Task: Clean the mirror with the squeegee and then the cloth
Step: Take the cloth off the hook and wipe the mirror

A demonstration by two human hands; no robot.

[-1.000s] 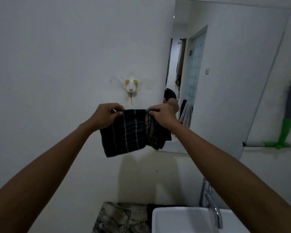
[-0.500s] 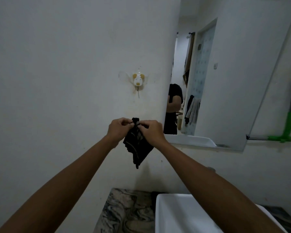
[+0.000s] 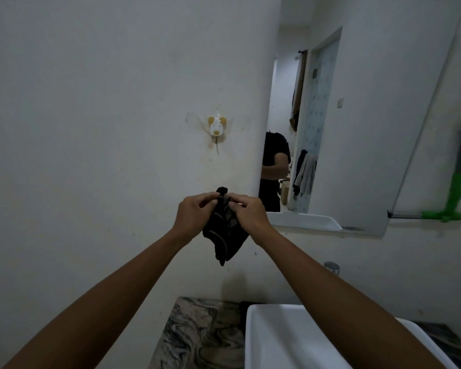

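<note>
Head camera, nearest first: the white basin (image 3: 290, 339) sits low on the right with a marbled countertop (image 3: 197, 334) to its left, and both forearms reach up over them toward the wall. The left hand (image 3: 190, 217) and right hand (image 3: 248, 213) meet almost knuckle to knuckle, the fingertips of each pinching the top edge of the dark striped cloth (image 3: 225, 235) — bunched together, with a small tuft poking up above the pinch. The cloth hangs straight down from the fingers, its long axis vertical, tapering to a point below the wrists. It hangs in front of bare wall, under the dog-shaped wall hook (image 3: 217, 126), not in front of glass. The mirror (image 3: 370, 129) lies up and to the right of the hands, its lower left corner just beyond the right hand, so the right hand is the nearer one for a wipe. Farther right, the green squeegee (image 3: 455, 198) hangs beside the mirror, well apart from both hands — the cloth stage looks due.
</note>
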